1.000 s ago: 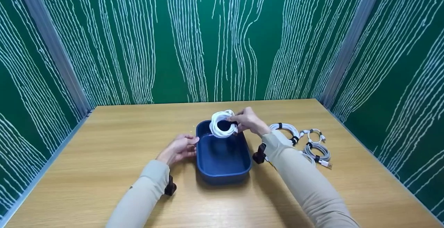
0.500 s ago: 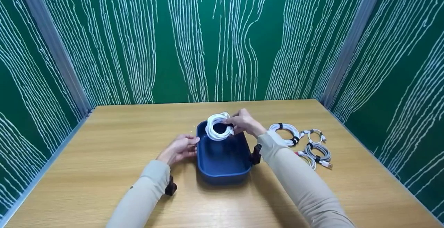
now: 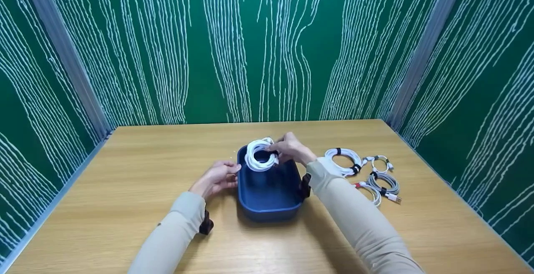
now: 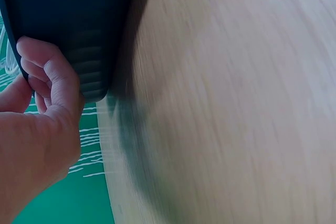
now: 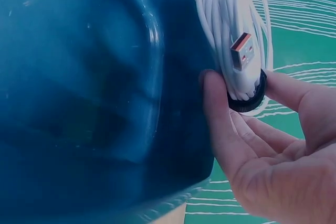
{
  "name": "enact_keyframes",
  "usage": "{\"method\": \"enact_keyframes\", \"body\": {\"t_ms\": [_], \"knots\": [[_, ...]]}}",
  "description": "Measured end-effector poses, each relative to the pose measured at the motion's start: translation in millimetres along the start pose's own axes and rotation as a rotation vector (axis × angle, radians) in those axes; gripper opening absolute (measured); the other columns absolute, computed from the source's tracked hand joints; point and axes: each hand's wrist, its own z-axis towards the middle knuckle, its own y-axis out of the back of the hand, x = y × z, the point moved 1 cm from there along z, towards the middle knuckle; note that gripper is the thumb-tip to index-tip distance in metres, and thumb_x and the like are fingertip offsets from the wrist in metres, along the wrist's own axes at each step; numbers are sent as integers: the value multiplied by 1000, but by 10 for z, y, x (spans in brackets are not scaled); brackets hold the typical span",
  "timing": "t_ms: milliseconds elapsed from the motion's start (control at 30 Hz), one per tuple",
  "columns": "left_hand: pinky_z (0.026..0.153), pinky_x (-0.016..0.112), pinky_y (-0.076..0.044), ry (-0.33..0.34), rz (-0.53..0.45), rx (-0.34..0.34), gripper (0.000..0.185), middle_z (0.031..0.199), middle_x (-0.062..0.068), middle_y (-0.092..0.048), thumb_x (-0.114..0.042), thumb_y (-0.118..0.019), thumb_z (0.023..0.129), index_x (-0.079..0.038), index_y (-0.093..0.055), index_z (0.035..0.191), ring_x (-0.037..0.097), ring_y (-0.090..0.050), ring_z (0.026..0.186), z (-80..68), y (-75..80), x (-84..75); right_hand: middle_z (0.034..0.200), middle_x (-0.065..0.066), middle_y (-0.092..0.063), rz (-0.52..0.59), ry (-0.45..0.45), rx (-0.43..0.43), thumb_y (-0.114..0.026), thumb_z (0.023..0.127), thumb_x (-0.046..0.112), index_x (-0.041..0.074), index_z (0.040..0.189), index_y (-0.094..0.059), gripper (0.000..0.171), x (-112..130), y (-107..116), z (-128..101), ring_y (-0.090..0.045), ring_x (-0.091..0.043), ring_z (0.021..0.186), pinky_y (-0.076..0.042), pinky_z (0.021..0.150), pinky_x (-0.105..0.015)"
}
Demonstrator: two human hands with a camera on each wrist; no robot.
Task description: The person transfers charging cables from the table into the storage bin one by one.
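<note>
A dark blue rectangular bin (image 3: 269,210) stands mid-table. My left hand (image 3: 219,177) pinches its left rim, thumb over the edge and curled fingers (image 4: 58,77) against the outer wall in the left wrist view. Over the bin's far end, my right hand (image 3: 292,148) holds a coiled white USB cable (image 3: 255,166) between thumb and fingers. In the right wrist view the grip sits at the black strap (image 5: 249,98) round the coil, with the metal USB plug (image 5: 242,51) just above it.
Right of the bin lie several other coiled cables: a white coil (image 3: 344,152) with black straps, a small coil (image 3: 380,164), a grey coil (image 3: 386,181) with a USB plug, and a pale coil (image 3: 372,192) partly behind the right sleeve. Green white-streaked walls (image 3: 275,49) border the table.
My right hand has moved left and slightly nearer with the white USB cable, over the bin. The red-tipped pale coil has come into view beside the sleeve. My left hand stays on the rim.
</note>
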Motion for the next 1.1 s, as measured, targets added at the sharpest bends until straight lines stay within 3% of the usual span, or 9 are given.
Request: {"method": "enact_keyframes", "body": {"t_ms": [133, 433, 567, 767, 900, 1000, 1100], "knots": [[60, 24, -49, 4, 1, -7, 6, 76, 1, -52, -4, -53, 96, -5, -47, 97, 12, -51, 62, 10, 3, 6, 55, -1, -58, -4, 4, 8, -70, 85, 6, -13, 106, -66, 29, -14, -25, 10, -55, -9, 41, -54, 47, -25], [60, 25, -49, 13, 2, -10, 6, 76, 1, -51, -3, -53, 96, -5, -47, 97, 13, -50, 63, 20, -7, 10, 54, 2, -58, -55, 22, 23, -70, 85, 7, -13, 103, -66, 27, -43, -49, 14, -55, -9, 43, -56, 51, -28], [61, 25, -49, 14, 0, -5, 6, 77, 1, -51, -3, -53, 96, -5, -47, 97, 13, -51, 64, 18, -5, 5, 54, 2, -58, -68, 31, 28, -70, 85, 8, -14, 104, -66, 29, -42, -66, 12, -54, -9, 43, -53, 47, -24], [60, 25, -50, 9, 9, 24, 7, 75, 0, -51, -4, -52, 97, -6, -45, 95, 12, -50, 63, 19, 0, 0, 53, 2, -57, -87, 37, 21, -71, 84, 9, -10, 95, -69, 22, -56, -84, 30, -54, -8, 42, -50, 44, -22], [60, 24, -49, 6, 13, 32, 7, 76, 1, -51, -4, -51, 97, -6, -45, 94, 11, -49, 63, 15, 4, 0, 54, -1, -57, -155, 28, 34, -71, 86, 14, -9, 88, -69, 23, -40, -89, 13, -57, -11, 44, -56, 51, -28], [61, 24, -49, 5, 17, 31, 7, 78, 1, -51, -4, -51, 97, -6, -45, 95, 11, -50, 64, 12, 4, 3, 55, -4, -58, -260, 45, -25, -72, 86, 20, -6, 83, -67, 26, 13, -81, 2, -60, -12, 45, -59, 58, -34], [61, 24, -50, 5, 19, 24, 7, 80, 1, -50, -3, -51, 97, -6, -44, 96, 11, -49, 64, 10, 4, 2, 59, -10, -62, -310, 88, -140, -71, 87, 18, -5, 83, -67, 24, 83, -45, 5, -61, -12, 45, -60, 61, -36]]}}
